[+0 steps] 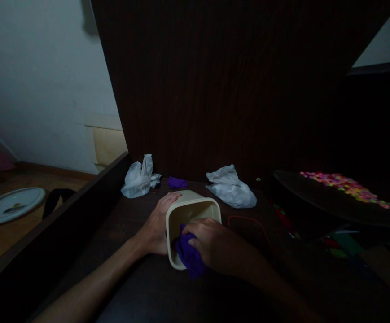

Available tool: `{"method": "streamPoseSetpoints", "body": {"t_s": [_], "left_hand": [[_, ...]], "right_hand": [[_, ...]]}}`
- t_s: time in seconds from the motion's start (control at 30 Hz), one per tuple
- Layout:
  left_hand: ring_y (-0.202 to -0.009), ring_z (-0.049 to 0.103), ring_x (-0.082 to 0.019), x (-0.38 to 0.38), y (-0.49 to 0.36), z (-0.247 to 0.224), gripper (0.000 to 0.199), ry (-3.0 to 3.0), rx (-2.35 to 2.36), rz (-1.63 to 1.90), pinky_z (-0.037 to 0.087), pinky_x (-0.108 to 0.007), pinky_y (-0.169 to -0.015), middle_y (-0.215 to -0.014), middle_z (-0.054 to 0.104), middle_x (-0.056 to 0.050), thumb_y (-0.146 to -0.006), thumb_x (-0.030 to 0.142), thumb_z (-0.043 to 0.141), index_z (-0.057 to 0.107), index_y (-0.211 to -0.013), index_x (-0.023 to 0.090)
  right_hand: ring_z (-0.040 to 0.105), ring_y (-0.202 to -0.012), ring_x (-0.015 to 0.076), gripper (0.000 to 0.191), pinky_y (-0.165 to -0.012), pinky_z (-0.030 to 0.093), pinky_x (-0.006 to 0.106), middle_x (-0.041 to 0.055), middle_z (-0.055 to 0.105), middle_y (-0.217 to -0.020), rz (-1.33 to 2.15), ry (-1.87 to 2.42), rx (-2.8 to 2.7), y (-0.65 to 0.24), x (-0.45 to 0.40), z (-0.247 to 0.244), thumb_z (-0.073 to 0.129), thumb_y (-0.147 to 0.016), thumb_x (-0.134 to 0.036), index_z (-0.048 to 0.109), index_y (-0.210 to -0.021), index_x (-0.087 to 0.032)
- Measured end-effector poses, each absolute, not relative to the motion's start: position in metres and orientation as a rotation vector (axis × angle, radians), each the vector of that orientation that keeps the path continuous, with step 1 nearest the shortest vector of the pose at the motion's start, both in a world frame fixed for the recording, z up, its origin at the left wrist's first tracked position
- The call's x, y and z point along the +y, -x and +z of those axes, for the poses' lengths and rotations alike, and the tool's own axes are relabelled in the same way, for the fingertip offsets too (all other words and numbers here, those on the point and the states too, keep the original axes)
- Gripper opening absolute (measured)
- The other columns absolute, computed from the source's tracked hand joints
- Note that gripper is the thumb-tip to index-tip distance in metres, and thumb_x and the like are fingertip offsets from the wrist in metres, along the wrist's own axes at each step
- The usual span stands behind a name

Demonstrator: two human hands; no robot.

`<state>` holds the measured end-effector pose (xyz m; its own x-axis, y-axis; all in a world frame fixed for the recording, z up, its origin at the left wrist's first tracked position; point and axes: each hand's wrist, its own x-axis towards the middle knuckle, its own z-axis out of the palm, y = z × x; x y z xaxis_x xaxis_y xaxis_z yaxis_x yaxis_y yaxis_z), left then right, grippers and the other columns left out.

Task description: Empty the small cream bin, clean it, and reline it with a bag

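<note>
A cream plastic bin is tipped on its side on the dark wooden surface, its open mouth facing me. My left hand grips the bin's left side, thumb low and fingers over the top. At the mouth, my right hand is closed on a purple cloth, part of which hangs over the lower rim. The bin's inside is mostly shaded and partly hidden by this hand. Behind the bin lies another small purple piece of cloth.
White plastic bags stand at the back, one on the left and one on the right. A raised wooden edge runs along the left. Colourful small items lie on a dark object at right. A round white lid is lower left.
</note>
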<state>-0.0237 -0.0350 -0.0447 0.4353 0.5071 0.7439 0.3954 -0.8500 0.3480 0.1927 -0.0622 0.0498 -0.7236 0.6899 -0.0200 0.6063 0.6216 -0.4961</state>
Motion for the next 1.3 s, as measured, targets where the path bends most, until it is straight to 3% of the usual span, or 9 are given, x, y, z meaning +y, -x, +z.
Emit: {"method": "streamPoseSetpoints", "body": {"t_s": [0.17, 0.3, 0.4, 0.6, 0.77, 1.07, 1.23, 1.3], "left_hand": [[-0.138, 0.046, -0.047, -0.036, 0.022, -0.043, 0.132, -2.617, 0.765, 1.382, 0.036, -0.071, -0.113, -0.148, 0.043, -0.023, -0.058, 0.048, 0.093, 0.013, -0.160, 0.024], [-0.139, 0.045, -0.047, -0.034, 0.023, -0.046, 0.129, -2.613, 0.744, 1.409, 0.036, -0.070, -0.114, -0.148, 0.043, -0.024, -0.061, 0.051, 0.091, 0.013, -0.160, 0.022], [-0.139, 0.045, -0.047, -0.033, 0.023, -0.047, 0.128, -2.611, 0.734, 1.402, 0.035, -0.070, -0.115, -0.148, 0.043, -0.024, -0.061, 0.053, 0.090, 0.015, -0.159, 0.021], [-0.138, 0.045, -0.046, -0.033, 0.024, -0.046, 0.127, -2.609, 0.725, 1.378, 0.034, -0.071, -0.115, -0.149, 0.043, -0.023, -0.061, 0.054, 0.089, 0.014, -0.160, 0.024], [-0.139, 0.045, -0.046, -0.034, 0.024, -0.045, 0.126, -2.627, 0.736, 1.388, 0.035, -0.071, -0.115, -0.147, 0.043, -0.023, -0.063, 0.051, 0.089, 0.012, -0.160, 0.023], [-0.139, 0.044, -0.047, -0.034, 0.022, -0.046, 0.124, -2.616, 0.717, 1.406, 0.035, -0.071, -0.115, -0.148, 0.042, -0.025, -0.066, 0.053, 0.086, 0.014, -0.160, 0.020], [-0.139, 0.044, -0.046, -0.034, 0.023, -0.046, 0.126, -2.603, 0.745, 1.395, 0.035, -0.071, -0.115, -0.148, 0.044, -0.023, -0.064, 0.056, 0.087, 0.013, -0.160, 0.023], [-0.139, 0.045, -0.047, -0.034, 0.023, -0.046, 0.126, -2.591, 0.756, 1.385, 0.035, -0.072, -0.115, -0.149, 0.044, -0.022, -0.064, 0.054, 0.088, 0.013, -0.160, 0.025]], "right_hand": [[0.058, -0.119, 0.0314, 0.017, -0.104, 0.044, 0.042, 0.0212, 0.069, -0.115, 0.361, 0.938, -2.956, -0.187, -0.066, 0.050, 0.060, -0.089, -0.008, 0.075, -0.097, -0.007], [0.067, -0.102, 0.0252, 0.021, -0.090, 0.049, 0.034, 0.0148, 0.073, -0.107, 0.724, 0.975, -2.999, -0.193, -0.068, 0.061, 0.062, -0.096, -0.025, 0.074, -0.103, -0.010], [0.068, -0.099, 0.0271, 0.034, -0.080, 0.049, 0.033, 0.0140, 0.074, -0.110, 0.839, 1.150, -2.939, -0.199, -0.068, 0.063, 0.074, -0.087, -0.040, 0.073, -0.107, -0.011], [0.067, -0.094, 0.0234, 0.015, -0.079, 0.046, 0.030, 0.0129, 0.075, -0.101, 0.685, 1.067, -3.001, -0.199, -0.065, 0.068, 0.061, -0.093, -0.017, 0.074, -0.099, -0.011], [0.066, -0.088, 0.0220, 0.016, -0.073, 0.044, 0.029, 0.0134, 0.074, -0.097, 0.545, 1.118, -2.982, -0.196, -0.067, 0.070, 0.058, -0.094, -0.015, 0.073, -0.098, -0.011], [0.064, -0.093, 0.0235, 0.020, -0.084, 0.046, 0.034, 0.0123, 0.070, -0.099, 0.358, 1.320, -2.709, -0.193, -0.063, 0.058, 0.050, -0.098, -0.014, 0.069, -0.103, -0.013], [0.062, -0.085, 0.0196, 0.031, -0.078, 0.046, 0.031, 0.0091, 0.069, -0.098, 0.319, 1.172, -2.721, -0.192, -0.061, 0.055, 0.047, -0.093, -0.005, 0.064, -0.116, -0.016], [0.063, -0.084, 0.0174, 0.033, -0.076, 0.046, 0.028, 0.0083, 0.068, -0.102, 0.405, 1.024, -2.828, -0.193, -0.062, 0.058, 0.045, -0.092, -0.001, 0.066, -0.112, -0.017]]}}
